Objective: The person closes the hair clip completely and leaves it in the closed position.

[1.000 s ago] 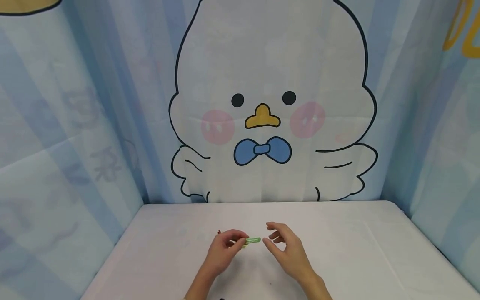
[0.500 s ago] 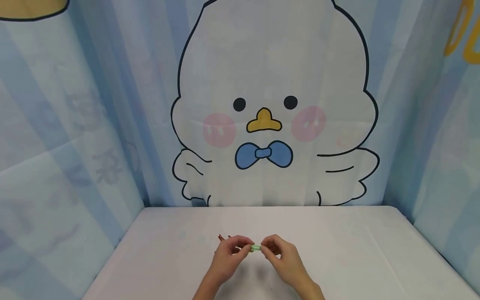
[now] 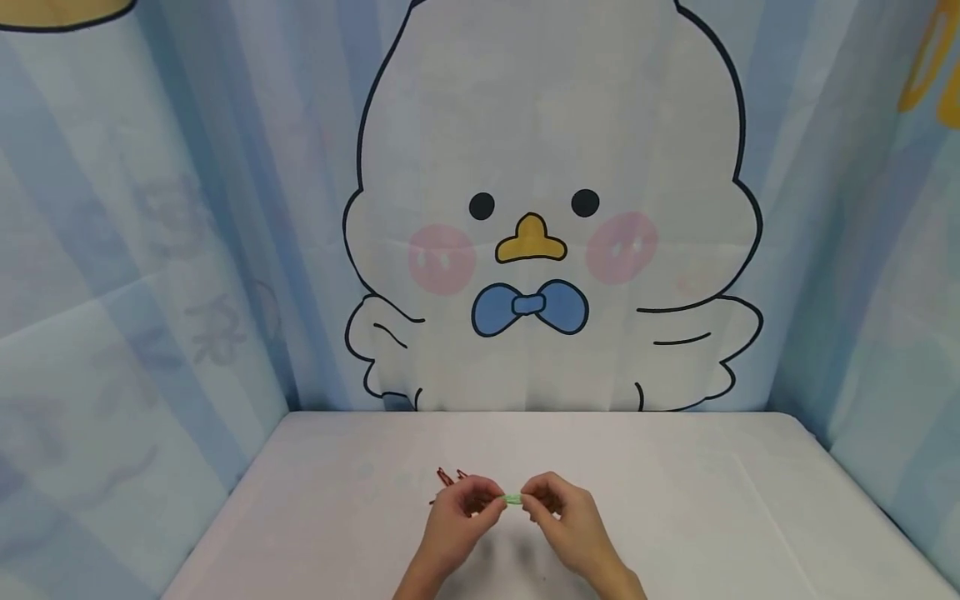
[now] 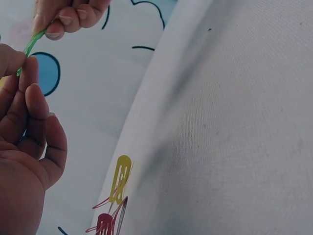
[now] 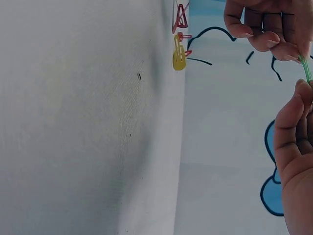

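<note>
Head view: we record the left hand [image 3: 457, 518] with thumb and forefinger pinching one end of a green clip [image 3: 513, 499], and the right hand [image 3: 567, 518] pinching the other end, so that only a short middle stretch shows between the two sets of fingertips. Left wrist view: the spare fingers of the left hand bend loosely, apart from the clip. The clip is narrow and seen nearly edge-on; we cannot tell whether it is snapped or unsnapped.

The green clip is held up off the tabletop [image 3: 675, 492], left-right about midway between its side edges; hand shadows fall on the cloth below. The front edge is out of view.

Beyond the left hand, left of centre and between it and the back edge, red clips [image 3: 446, 477] lie in a loose group. Both wrist views add a yellow clip [image 4: 121, 176] just beside them. They overlap in our view; contact cannot be told, nor can we count the red ones.

Past the back edge hangs a curtain [image 3: 202, 250] printed with a white bird wearing a blue bow tie [image 3: 530, 305].

Progress, our judgement: the green clip is in hand at both ends, so work on it appears under way and unfinished; it is not yet set down. The red and yellow clips are untouched by either hand. Whether they too need handling, we cannot tell.
</note>
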Demonstrator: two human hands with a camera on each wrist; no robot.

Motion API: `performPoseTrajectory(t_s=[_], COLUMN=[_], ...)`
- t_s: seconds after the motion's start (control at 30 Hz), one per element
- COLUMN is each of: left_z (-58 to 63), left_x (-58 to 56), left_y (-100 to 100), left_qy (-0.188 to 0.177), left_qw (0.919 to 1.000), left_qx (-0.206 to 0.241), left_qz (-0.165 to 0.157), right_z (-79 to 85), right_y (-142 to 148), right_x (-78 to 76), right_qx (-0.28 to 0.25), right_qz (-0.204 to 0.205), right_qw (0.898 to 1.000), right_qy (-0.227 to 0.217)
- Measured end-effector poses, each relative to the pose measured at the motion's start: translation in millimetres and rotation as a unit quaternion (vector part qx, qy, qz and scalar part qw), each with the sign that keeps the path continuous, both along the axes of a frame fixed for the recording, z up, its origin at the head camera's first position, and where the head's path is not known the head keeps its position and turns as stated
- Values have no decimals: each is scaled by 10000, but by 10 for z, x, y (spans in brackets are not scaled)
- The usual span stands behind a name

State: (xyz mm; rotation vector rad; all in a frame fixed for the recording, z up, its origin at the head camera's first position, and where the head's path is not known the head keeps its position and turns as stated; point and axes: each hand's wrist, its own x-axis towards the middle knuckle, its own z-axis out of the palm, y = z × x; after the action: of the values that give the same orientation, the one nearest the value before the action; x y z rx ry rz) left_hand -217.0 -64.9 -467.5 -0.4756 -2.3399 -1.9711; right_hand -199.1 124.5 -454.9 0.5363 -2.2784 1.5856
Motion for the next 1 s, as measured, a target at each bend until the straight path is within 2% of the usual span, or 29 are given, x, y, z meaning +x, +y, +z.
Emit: performPoseTrajectory(t_s=[0.4, 0.57, 0.77, 1.0], left_z=[29, 32, 23, 33], left_x=[28, 40, 44, 28], left_y=[108, 125, 101, 89], left_qy=[290, 302, 13, -340], left_qw=[9991, 9987, 9992, 9983], left_qx=[21, -22, 198, 304], left_qz=[294, 400, 347, 375], right_z=[-7, -30, -34, -65], right_y=[27, 35, 14, 10], right_x=[-33, -34, -29, -31], right_qx=[107, 132, 60, 526], right_qz=[-239, -112, -94, -109], right_qw=[9969, 9957, 9976, 9928], right_qy=[741, 913, 677, 1070])
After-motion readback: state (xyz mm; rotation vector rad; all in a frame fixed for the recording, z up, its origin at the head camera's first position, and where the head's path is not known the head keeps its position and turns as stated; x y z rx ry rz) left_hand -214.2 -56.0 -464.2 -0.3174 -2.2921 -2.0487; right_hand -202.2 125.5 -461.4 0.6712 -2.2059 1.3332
